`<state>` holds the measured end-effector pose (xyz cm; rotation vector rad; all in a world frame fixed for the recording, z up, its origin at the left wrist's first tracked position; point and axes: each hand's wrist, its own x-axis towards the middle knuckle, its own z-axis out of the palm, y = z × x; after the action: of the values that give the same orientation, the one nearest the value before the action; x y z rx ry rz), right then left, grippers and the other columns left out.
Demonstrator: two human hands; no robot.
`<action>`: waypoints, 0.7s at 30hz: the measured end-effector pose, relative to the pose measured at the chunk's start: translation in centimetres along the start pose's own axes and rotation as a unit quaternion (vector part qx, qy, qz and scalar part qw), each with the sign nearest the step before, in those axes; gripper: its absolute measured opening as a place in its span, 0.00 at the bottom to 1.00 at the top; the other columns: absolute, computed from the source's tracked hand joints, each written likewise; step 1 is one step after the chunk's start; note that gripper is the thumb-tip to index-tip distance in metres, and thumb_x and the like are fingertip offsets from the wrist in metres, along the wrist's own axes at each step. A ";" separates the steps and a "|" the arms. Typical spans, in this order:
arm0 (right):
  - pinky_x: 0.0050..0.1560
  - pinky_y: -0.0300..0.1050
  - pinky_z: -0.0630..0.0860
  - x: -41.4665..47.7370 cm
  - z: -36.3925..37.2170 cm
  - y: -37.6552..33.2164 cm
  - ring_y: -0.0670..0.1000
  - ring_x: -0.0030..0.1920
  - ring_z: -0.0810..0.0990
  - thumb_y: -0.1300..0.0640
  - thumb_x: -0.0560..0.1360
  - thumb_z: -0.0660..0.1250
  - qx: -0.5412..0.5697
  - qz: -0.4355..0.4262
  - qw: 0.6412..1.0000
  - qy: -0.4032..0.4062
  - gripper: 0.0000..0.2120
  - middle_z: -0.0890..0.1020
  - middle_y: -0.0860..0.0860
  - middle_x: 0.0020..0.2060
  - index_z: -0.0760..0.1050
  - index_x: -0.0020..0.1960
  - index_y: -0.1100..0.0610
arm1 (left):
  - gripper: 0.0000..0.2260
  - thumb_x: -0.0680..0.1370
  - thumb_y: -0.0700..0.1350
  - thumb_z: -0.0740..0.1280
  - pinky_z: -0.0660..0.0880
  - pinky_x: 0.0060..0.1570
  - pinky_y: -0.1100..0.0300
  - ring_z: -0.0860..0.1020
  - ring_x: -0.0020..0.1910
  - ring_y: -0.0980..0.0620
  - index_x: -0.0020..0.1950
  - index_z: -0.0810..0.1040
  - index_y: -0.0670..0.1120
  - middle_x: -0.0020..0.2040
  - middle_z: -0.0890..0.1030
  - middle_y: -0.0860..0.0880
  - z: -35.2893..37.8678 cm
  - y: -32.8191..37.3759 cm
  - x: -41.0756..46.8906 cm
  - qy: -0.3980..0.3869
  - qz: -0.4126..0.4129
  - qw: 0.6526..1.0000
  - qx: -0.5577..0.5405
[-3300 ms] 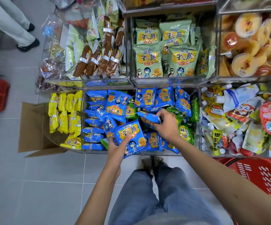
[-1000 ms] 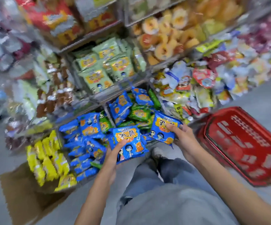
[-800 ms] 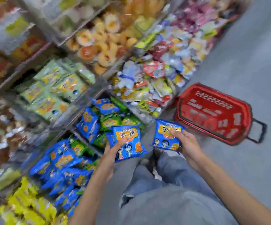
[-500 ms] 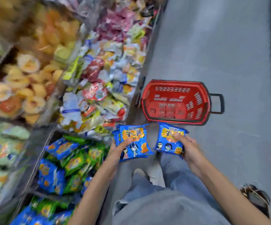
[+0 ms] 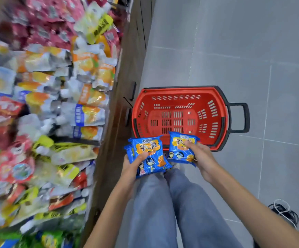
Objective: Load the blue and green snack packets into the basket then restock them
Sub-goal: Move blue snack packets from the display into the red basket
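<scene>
My left hand (image 5: 133, 166) grips a small stack of blue snack packets (image 5: 147, 154), thumb across the front. A separate blue snack packet (image 5: 180, 147) is held in my right hand (image 5: 201, 156), its top edge over the near rim of the red basket (image 5: 222, 111). The basket sits on the grey floor just ahead of my knees, with nothing inside it. A few green packets (image 5: 48, 238) show blurred at the bottom left on the shelf.
Shelves (image 5: 123, 97) packed with colourful snack pouches (image 5: 84, 115) run along the left. The basket's black handle (image 5: 241, 117) points right. A bundle of cables (image 5: 284, 212) lies on the floor tiles at lower right.
My view has swung right from the shelf to the basket. Both hands carried their blue packets away from the shelf and now hold them at the basket's near edge.
</scene>
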<state>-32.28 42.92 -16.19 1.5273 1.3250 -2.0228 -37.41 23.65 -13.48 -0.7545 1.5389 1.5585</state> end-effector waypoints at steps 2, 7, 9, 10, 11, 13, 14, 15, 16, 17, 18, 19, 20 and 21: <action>0.28 0.32 0.74 5.9 0.6 0.2 0.44 0.29 0.81 0.58 0.76 0.66 -0.025 0.007 1.000 0.018 0.06 0.84 0.50 0.31 0.77 0.45 0.61 | 0.31 0.64 0.49 0.71 0.81 0.43 0.55 0.83 0.50 0.46 0.66 0.71 0.44 0.57 0.82 0.42 0.6 -0.7 4.7 0.003 -0.008 1.000 -0.006; 0.51 0.49 0.74 22.2 2.6 3.2 0.58 0.49 0.78 0.57 0.73 0.67 -0.104 0.038 0.993 0.051 0.11 0.70 0.61 0.64 0.75 0.50 0.64 | 0.32 0.60 0.51 0.73 0.80 0.39 0.59 0.84 0.46 0.48 0.63 0.75 0.43 0.51 0.85 0.45 0.2 -4.1 15.8 0.024 -0.013 1.000 -0.013; 0.32 0.42 0.67 28.4 3.7 5.0 0.51 0.32 0.71 0.60 0.72 0.66 -0.119 0.055 0.991 0.030 0.03 0.74 0.57 0.37 0.72 0.41 0.59 | 0.34 0.59 0.52 0.76 0.80 0.40 0.61 0.84 0.47 0.49 0.62 0.76 0.43 0.50 0.85 0.47 -0.1 -5.7 19.4 0.027 -0.024 0.999 -0.012; 0.29 0.41 0.62 31.3 4.2 6.1 0.50 0.30 0.68 0.61 0.72 0.65 -0.132 0.063 0.989 0.019 0.06 0.71 0.55 0.34 0.70 0.38 0.57 | 0.35 0.58 0.49 0.78 0.80 0.41 0.61 0.84 0.48 0.50 0.63 0.76 0.42 0.51 0.84 0.46 -0.3 -6.4 20.9 0.035 -0.026 0.999 -0.008; 0.28 0.40 0.61 33.8 4.8 7.1 0.49 0.30 0.67 0.62 0.73 0.66 -0.150 0.068 0.986 0.012 0.09 0.70 0.54 0.32 0.67 0.37 0.55 | 0.33 0.60 0.47 0.78 0.80 0.42 0.61 0.83 0.49 0.49 0.64 0.75 0.42 0.54 0.84 0.46 -0.5 -7.0 22.2 0.050 -0.011 0.999 0.001; 0.27 0.40 0.64 38.2 5.6 9.1 0.49 0.30 0.69 0.62 0.72 0.68 -0.170 0.068 0.983 0.012 0.13 0.71 0.53 0.31 0.66 0.36 0.54 | 0.32 0.62 0.47 0.75 0.80 0.45 0.59 0.82 0.52 0.49 0.65 0.74 0.41 0.56 0.82 0.46 -0.8 -7.6 24.1 0.100 0.039 0.993 0.039; 0.27 0.40 0.66 40.3 6.0 10.1 0.48 0.29 0.69 0.63 0.71 0.70 -0.167 0.069 0.983 0.017 0.13 0.72 0.53 0.31 0.66 0.36 0.54 | 0.32 0.62 0.46 0.76 0.80 0.48 0.56 0.82 0.53 0.49 0.64 0.73 0.41 0.57 0.82 0.46 -0.8 -7.6 24.9 0.122 0.062 0.989 0.061; 0.29 0.40 0.68 42.2 6.4 11.1 0.48 0.29 0.70 0.64 0.71 0.70 -0.167 0.069 0.983 0.019 0.13 0.74 0.53 0.30 0.67 0.36 0.54 | 0.31 0.63 0.44 0.77 0.79 0.51 0.53 0.81 0.53 0.48 0.64 0.73 0.40 0.57 0.81 0.45 -0.8 -7.5 25.7 0.140 0.074 0.985 0.072; 0.30 0.39 0.68 43.8 6.7 12.0 0.47 0.27 0.71 0.65 0.71 0.70 -0.176 0.070 0.982 0.016 0.13 0.75 0.51 0.28 0.67 0.35 0.55 | 0.29 0.65 0.42 0.76 0.78 0.53 0.51 0.81 0.53 0.46 0.64 0.72 0.39 0.58 0.81 0.43 -0.8 -7.5 26.7 0.152 0.063 0.984 0.069; 0.28 0.37 0.68 45.3 7.1 13.0 0.45 0.24 0.71 0.65 0.71 0.70 -0.193 0.068 0.979 0.011 0.14 0.75 0.49 0.24 0.67 0.34 0.56 | 0.25 0.70 0.39 0.72 0.77 0.55 0.51 0.79 0.53 0.46 0.66 0.71 0.38 0.60 0.79 0.42 -0.9 -7.7 28.2 0.148 0.029 0.987 0.060; 0.26 0.35 0.67 46.6 7.4 13.8 0.45 0.23 0.70 0.66 0.71 0.70 -0.208 0.067 0.976 0.008 0.15 0.73 0.48 0.21 0.66 0.32 0.57 | 0.22 0.74 0.37 0.67 0.75 0.55 0.53 0.78 0.52 0.46 0.68 0.70 0.38 0.62 0.77 0.42 -1.6 -8.0 29.2 0.103 -0.004 0.993 0.051; 0.26 0.35 0.67 47.7 7.7 14.5 0.45 0.23 0.70 0.66 0.72 0.69 -0.217 0.067 0.974 0.008 0.13 0.74 0.48 0.20 0.68 0.33 0.60 | 0.20 0.78 0.38 0.63 0.74 0.53 0.57 0.76 0.50 0.47 0.70 0.67 0.38 0.63 0.75 0.43 -2.7 -8.6 29.8 0.075 -0.031 0.996 0.040; 0.30 0.38 0.68 48.8 8.0 15.3 0.47 0.26 0.71 0.66 0.72 0.69 -0.225 0.067 0.972 0.009 0.08 0.77 0.50 0.24 0.73 0.36 0.64 | 0.20 0.79 0.40 0.61 0.73 0.52 0.57 0.75 0.48 0.49 0.71 0.66 0.38 0.63 0.73 0.43 -3.6 -8.9 30.7 0.096 -0.034 0.995 0.002; 0.33 0.41 0.69 49.7 8.2 16.0 0.49 0.29 0.72 0.65 0.72 0.69 -0.233 0.065 0.970 0.012 0.05 0.79 0.54 0.30 0.76 0.40 0.67 | 0.21 0.80 0.41 0.60 0.72 0.54 0.57 0.75 0.50 0.48 0.72 0.65 0.38 0.64 0.72 0.43 -3.9 -9.1 30.7 0.117 -0.026 0.993 -0.014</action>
<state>-46.33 42.15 -67.14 1.3771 1.5267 -1.4800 -45.43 23.30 -44.76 -1.0154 1.6539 1.4964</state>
